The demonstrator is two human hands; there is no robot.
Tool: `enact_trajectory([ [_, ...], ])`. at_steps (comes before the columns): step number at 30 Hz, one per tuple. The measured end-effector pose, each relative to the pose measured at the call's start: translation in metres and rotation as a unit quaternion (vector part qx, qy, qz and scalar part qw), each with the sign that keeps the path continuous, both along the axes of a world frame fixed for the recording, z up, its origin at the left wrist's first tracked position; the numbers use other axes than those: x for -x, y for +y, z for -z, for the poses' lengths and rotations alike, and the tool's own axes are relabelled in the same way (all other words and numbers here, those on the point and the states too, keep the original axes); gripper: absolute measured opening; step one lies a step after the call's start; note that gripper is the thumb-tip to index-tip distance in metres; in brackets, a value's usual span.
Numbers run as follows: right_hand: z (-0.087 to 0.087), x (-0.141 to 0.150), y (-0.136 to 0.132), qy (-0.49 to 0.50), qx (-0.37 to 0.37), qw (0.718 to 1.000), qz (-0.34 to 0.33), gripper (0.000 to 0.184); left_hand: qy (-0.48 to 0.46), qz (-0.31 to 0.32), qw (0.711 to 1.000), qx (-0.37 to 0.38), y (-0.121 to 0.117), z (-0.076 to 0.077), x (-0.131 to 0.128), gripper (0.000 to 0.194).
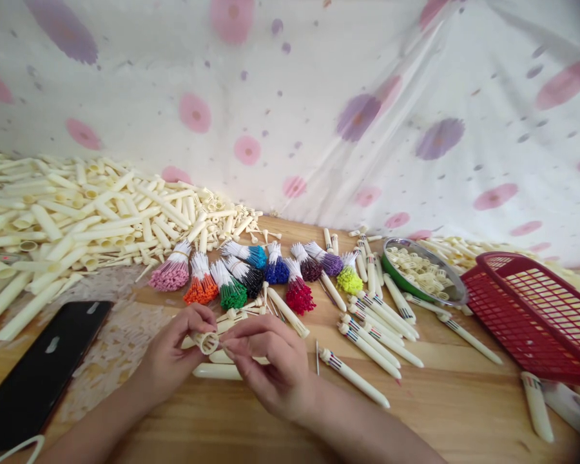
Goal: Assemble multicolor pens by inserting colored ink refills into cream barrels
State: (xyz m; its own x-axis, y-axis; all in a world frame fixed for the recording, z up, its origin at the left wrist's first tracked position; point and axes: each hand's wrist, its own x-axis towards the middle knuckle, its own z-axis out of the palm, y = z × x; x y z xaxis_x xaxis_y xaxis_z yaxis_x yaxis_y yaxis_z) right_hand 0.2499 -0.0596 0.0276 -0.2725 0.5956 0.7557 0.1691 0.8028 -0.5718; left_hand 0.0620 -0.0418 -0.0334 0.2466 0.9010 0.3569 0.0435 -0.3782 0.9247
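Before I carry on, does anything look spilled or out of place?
Possibly the small translucent pieces: they lie strewn loose beside the black phone, uncontained, which could be a spill. I see no obvious damage.

The tubes [48,222] at nine o'clock and pens [360,380] at five look like smooth plastic with a soft sheen. The bowl [406,283] shows shiny metal at its rim, the phone [46,374] at eight is smooth, glossy, and the table [444,399] is smooth wood.

Slotted cream tube [207,342] is held tilted; open end showing.
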Motion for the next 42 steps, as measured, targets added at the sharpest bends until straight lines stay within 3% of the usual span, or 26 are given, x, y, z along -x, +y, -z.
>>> enact_trajectory([
  [4,0.009,0.003,0.007,-0.030,0.046,0.998,0.037,0.006,0.016,-0.012,0.999,0.039,-0.001,-0.007,-0.003,0.016],
  [8,0.016,0.003,0.017,-0.042,0.176,0.981,0.071,0.010,0.076,-0.004,0.994,0.076,0.000,-0.016,-0.006,0.011],
  [12,0.019,-0.002,0.026,-0.032,0.320,0.947,0.018,0.017,0.117,0.064,0.978,0.157,0.002,-0.020,-0.006,0.017],
  [16,0.021,-0.010,0.035,-0.018,0.372,0.927,-0.047,0.021,0.098,0.150,0.951,0.253,0.003,-0.023,-0.005,0.031],
  [23,0.020,-0.015,0.043,0.032,0.426,0.894,-0.134,0.024,-0.035,0.129,0.901,0.413,-0.004,-0.033,-0.005,0.040],
  [28,0.023,-0.009,0.041,0.047,0.437,0.890,-0.121,0.031,-0.052,0.144,0.899,0.409,-0.007,-0.034,-0.006,0.032],
  [36,0.025,-0.010,0.038,0.035,0.398,0.910,-0.110,0.029,-0.032,0.160,0.909,0.382,-0.005,-0.033,-0.006,0.030],
  [42,0.021,-0.012,0.037,0.045,0.426,0.894,-0.133,0.026,-0.039,0.171,0.918,0.357,-0.004,-0.034,-0.001,0.028],
])
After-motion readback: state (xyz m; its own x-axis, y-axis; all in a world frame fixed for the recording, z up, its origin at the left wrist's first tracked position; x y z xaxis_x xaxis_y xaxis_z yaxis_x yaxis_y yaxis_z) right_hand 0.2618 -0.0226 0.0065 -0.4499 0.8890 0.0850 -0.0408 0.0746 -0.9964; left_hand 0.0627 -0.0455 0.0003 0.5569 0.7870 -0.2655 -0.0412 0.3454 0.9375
